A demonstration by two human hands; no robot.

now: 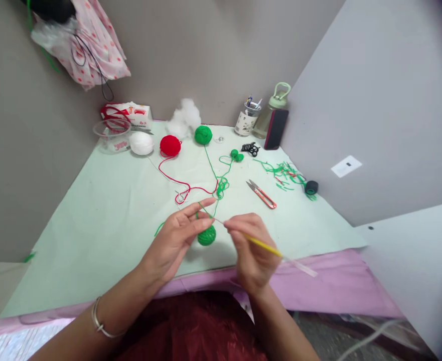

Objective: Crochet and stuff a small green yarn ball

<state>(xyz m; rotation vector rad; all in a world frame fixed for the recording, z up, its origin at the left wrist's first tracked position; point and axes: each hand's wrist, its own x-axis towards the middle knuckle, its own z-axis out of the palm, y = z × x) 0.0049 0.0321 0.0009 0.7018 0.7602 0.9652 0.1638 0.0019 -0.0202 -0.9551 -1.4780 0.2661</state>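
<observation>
My left hand [185, 225] pinches a small round green crochet piece [206, 235] near the front of the table. Green yarn runs over its raised forefinger and back to a loose tangle of green yarn [223, 186]. In my right hand [254, 245] is a crochet hook [262, 244] with a yellow handle, held like a pen. Its thin metal tip points left and meets the work at the left fingertips; the exact stitch is too small to make out. The green yarn ball [203, 135] lies farther back.
Small orange-handled thread snips [262, 194] lie right of centre, near green yarn scraps [286, 174] and a black roll [311, 187]. Behind are a red yarn ball [170, 146], white yarn ball [141, 143], white stuffing [185, 118], a phone [276, 129] and a bottle [268, 118].
</observation>
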